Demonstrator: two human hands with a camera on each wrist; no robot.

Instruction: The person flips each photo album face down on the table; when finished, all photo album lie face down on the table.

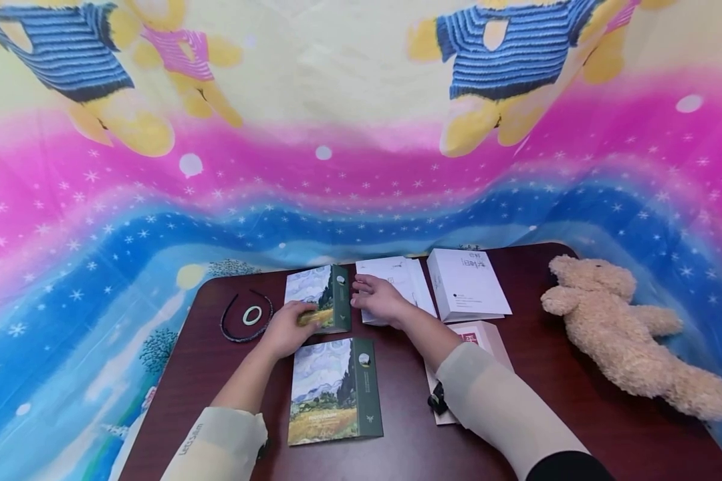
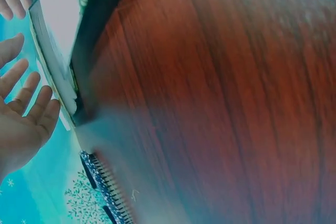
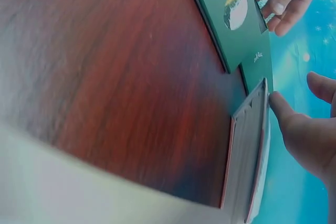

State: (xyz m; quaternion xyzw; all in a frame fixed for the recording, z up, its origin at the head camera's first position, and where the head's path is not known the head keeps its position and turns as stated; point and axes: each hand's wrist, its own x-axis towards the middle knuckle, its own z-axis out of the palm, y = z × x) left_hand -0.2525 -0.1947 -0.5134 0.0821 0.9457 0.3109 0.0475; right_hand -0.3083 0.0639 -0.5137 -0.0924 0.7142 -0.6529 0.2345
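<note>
My left hand [image 1: 285,327] lies over the left side of the far green-edged photo album [image 1: 341,300], which has a painted landscape cover. In the left wrist view its fingers [image 2: 26,95] are spread beside the album's edge. My right hand [image 1: 380,299] is over the left part of some white books [image 1: 397,267], its fingers toward the album. The right wrist view shows that hand's thumb [image 3: 281,106] extended near a book's corner, with nothing gripped. A second matching photo album [image 1: 325,394] lies nearer, in front of the left hand.
A dark headband [image 1: 224,324] surrounds a pale ring [image 1: 252,315] at left. Another white book [image 1: 469,287] stands back right. Below it, a book with a red label [image 1: 493,341] lies partly under the right forearm. A tan teddy bear [image 1: 608,327] lies along the table's right edge.
</note>
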